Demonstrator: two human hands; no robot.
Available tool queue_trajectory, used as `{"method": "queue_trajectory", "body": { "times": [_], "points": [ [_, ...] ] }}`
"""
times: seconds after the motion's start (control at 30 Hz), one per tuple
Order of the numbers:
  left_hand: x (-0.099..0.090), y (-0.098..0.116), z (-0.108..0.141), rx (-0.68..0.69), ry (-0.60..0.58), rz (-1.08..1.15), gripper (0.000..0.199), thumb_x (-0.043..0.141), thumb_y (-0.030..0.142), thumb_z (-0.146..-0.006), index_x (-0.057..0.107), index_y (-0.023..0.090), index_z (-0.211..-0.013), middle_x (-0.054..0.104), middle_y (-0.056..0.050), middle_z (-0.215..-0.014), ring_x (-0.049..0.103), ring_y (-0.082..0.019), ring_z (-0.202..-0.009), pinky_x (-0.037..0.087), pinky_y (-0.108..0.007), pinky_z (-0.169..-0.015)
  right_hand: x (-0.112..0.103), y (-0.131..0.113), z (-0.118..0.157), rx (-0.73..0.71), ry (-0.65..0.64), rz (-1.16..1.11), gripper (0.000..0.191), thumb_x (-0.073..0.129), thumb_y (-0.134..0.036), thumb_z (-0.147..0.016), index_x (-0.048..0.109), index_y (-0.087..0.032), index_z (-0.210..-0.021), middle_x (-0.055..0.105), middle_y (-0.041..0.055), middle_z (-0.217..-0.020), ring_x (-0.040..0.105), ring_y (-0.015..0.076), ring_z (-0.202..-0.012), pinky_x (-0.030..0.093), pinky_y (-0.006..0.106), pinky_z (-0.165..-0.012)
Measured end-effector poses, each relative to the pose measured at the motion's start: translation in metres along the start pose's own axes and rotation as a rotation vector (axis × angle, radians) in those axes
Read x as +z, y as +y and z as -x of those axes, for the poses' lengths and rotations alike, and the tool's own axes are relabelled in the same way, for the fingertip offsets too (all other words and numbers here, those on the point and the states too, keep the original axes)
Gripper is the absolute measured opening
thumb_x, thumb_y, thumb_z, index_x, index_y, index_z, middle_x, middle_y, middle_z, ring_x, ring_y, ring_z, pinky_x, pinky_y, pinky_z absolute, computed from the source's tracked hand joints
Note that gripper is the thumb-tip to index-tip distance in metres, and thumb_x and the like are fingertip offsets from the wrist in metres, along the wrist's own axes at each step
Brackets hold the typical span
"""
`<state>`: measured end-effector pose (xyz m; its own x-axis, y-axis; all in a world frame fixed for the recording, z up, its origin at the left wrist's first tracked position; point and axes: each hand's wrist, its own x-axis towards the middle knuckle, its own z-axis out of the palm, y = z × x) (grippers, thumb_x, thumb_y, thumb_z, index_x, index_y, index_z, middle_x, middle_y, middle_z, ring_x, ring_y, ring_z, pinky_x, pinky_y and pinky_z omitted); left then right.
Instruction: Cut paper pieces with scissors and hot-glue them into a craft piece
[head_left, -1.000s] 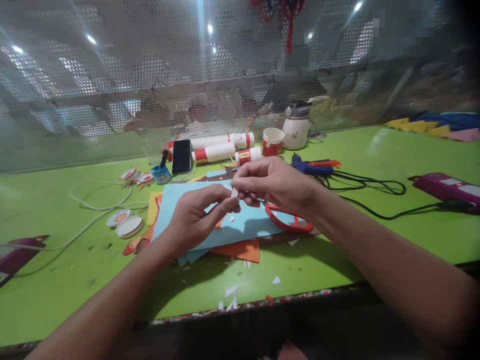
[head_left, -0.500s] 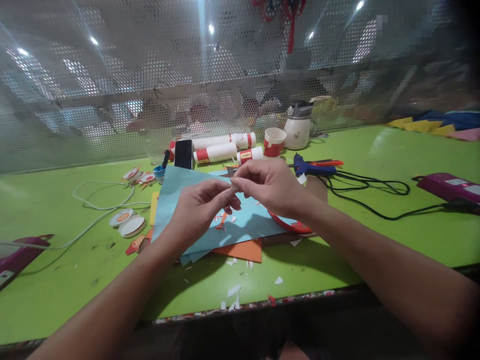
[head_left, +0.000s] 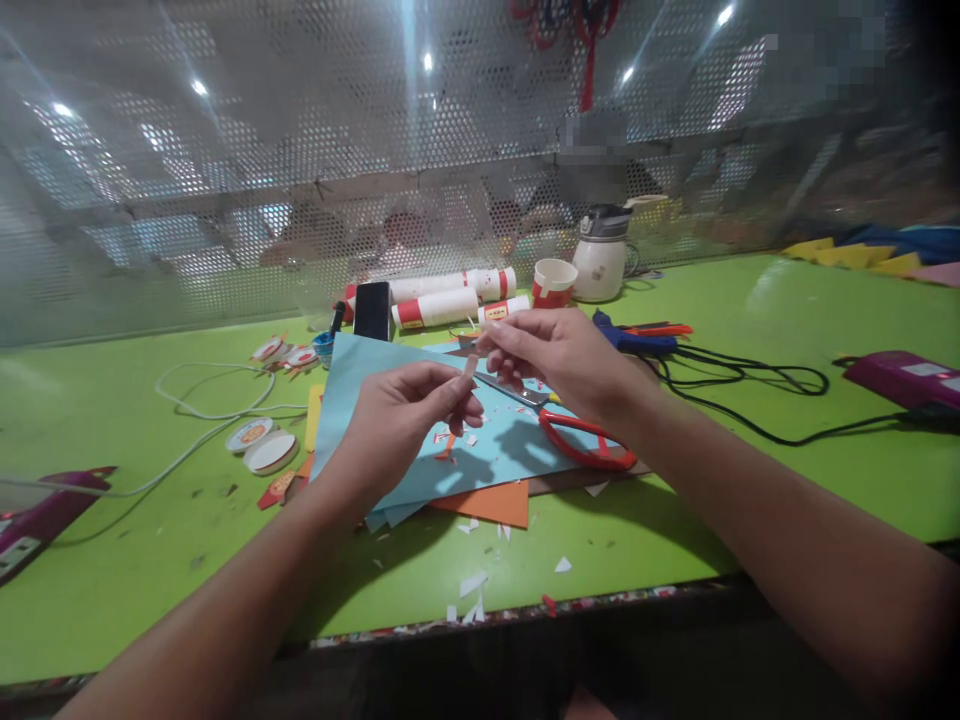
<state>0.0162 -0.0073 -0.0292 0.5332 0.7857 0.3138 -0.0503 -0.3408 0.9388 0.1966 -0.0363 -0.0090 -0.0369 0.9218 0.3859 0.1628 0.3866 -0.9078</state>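
Observation:
My left hand [head_left: 409, 410] pinches a small pale strip [head_left: 471, 366], which looks like paper, between thumb and forefinger. Just beyond it, my right hand [head_left: 555, 355] has thumb and fingertips pressed together; whether something small is in them I cannot make out. Both hands hover over light blue paper sheets [head_left: 352, 400]. Beneath my right hand, scissors with red handles [head_left: 585, 445] lie on the blue paper, their blades pointing up and left. Small white and orange scraps [head_left: 448, 445] are scattered on the sheet.
Behind the paper are a phone [head_left: 372, 310], white-red tubes [head_left: 435, 308], a paper cup [head_left: 553, 285] and a jug [head_left: 602, 262]. A blue glue gun [head_left: 630, 335] with a black cord lies right. Round discs [head_left: 270, 452] and a white cable [head_left: 180, 462] are left.
My right hand has drawn slightly away from my left, so the pale strip now shows in my left fingertips. The scissors' blades have come into view under my right hand.

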Motion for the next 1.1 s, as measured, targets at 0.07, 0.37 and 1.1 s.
{"method": "queue_trajectory", "body": {
  "times": [0.07,0.37,1.1],
  "points": [
    [-0.001,-0.001,0.000,0.014,0.002,0.009,0.017,0.066,0.030,-0.082,0.069,0.014,-0.075,0.069,-0.003,-0.067,0.056,-0.011,-0.056,0.046,-0.025,-0.056,-0.002,-0.001,0.000,-0.003,-0.012,0.017,0.020,0.057,-0.027,-0.087,0.065,-0.013,-0.075,0.063,0.0022,-0.064,0.055,0.0110,-0.054,0.045,0.026,-0.052],
    [-0.003,-0.002,0.001,-0.020,-0.081,0.141,0.014,0.064,0.025,-0.084,0.069,0.015,-0.076,0.068,-0.003,-0.068,0.057,-0.013,-0.059,0.045,-0.027,-0.058,0.006,-0.008,0.005,-0.043,-0.110,0.104,0.011,0.063,-0.021,-0.078,0.067,-0.012,-0.074,0.061,-0.0005,-0.061,0.053,0.0102,-0.055,0.044,0.025,-0.051],
    [0.002,0.010,0.006,0.132,-0.064,-0.153,0.005,0.068,0.020,-0.078,0.070,0.016,-0.075,0.070,-0.003,-0.068,0.061,-0.013,-0.059,0.049,-0.025,-0.058,-0.005,0.002,0.002,0.221,-0.262,-0.338,0.009,0.068,-0.018,-0.075,0.065,-0.012,-0.070,0.060,-0.0018,-0.058,0.049,0.0066,-0.048,0.036,0.022,-0.047]
  ]
}}
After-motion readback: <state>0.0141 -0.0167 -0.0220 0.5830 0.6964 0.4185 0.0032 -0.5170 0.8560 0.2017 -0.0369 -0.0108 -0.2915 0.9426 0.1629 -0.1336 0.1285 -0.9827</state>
